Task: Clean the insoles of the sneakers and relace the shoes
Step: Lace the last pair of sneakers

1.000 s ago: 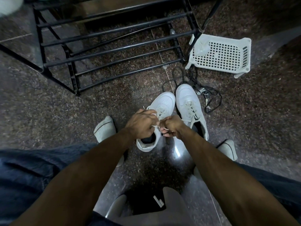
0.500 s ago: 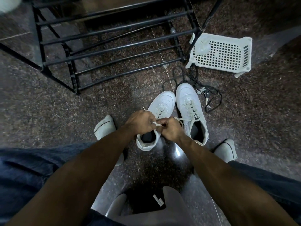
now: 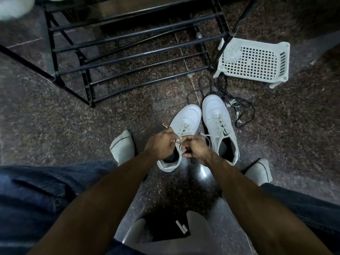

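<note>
Left sneaker (image 3: pixel 185 124) on floor (image 3: pixel 55 126) between the feet, touching right sneaker (image 3: pixel 219 126); lace (image 3: pixel 178 142) ends bunched over its tongue; left hand (image 3: pixel 160 145) and right hand (image 3: pixel 196 150) both curl fingers (image 3: pixel 184 150) tight on the lace, knuckles almost meeting; likely tying the knot. Risks: ends slip from the pinch and knot comes loose; uneven pull leaves one end short; hard tug drags the sneaker or knocks its mate; right sneaker's loose lace end (image 3: pixel 207 136) lies just beside the right hand, could get caught in. Black cord (image 3: pixel 246 115), basket (image 3: pixel 255 61), rack (image 3: pixel 128 56) beyond.
</note>
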`<move>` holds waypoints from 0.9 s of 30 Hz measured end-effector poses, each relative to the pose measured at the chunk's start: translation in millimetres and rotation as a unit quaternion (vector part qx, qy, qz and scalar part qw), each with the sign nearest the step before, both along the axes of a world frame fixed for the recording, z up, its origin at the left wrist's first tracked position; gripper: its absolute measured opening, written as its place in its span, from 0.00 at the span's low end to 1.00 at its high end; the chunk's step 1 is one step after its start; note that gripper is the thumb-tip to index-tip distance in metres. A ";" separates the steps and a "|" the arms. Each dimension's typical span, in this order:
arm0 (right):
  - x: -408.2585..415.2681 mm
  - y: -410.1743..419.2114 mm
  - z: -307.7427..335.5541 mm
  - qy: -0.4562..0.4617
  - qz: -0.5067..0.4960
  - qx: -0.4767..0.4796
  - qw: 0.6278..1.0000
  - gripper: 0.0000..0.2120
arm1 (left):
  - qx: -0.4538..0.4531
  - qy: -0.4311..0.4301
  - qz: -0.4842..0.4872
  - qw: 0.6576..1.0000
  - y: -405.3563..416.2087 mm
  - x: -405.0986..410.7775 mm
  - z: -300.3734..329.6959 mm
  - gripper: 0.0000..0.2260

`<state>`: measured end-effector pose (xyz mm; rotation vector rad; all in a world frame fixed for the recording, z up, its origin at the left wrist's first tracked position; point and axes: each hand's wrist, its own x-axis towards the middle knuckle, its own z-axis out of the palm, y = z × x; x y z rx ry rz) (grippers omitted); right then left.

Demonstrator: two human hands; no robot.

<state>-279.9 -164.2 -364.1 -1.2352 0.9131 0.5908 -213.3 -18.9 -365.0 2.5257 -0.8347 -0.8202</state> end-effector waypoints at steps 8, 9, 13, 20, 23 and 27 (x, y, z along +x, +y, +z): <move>-4.3 -7.3 7.9 -0.062 0.098 -0.067 0.991 0.09 | 0.030 0.004 -0.094 0.995 -8.0 18.6 13.9 0.05; -4.4 -9.1 7.8 -0.084 0.112 -0.093 0.986 0.08 | 0.050 0.018 -0.113 0.992 -9.2 24.4 18.2 0.06; -3.6 -23.0 10.0 -0.097 0.293 -0.345 0.886 0.10 | 0.166 -0.032 -0.152 0.974 -12.8 39.4 29.2 0.10; -17.1 -23.2 14.0 -0.026 0.445 -0.487 0.751 0.13 | 0.252 -0.005 -0.112 0.961 -7.9 22.0 16.0 0.12; -13.9 -22.6 14.4 -0.026 0.450 -0.492 0.745 0.13 | 0.238 0.010 -0.087 0.967 -1.6 18.8 14.3 0.11; -15.3 -26.4 12.6 -0.042 0.424 -0.478 0.768 0.11 | 0.196 0.067 -0.019 0.978 12.2 13.0 8.1 0.17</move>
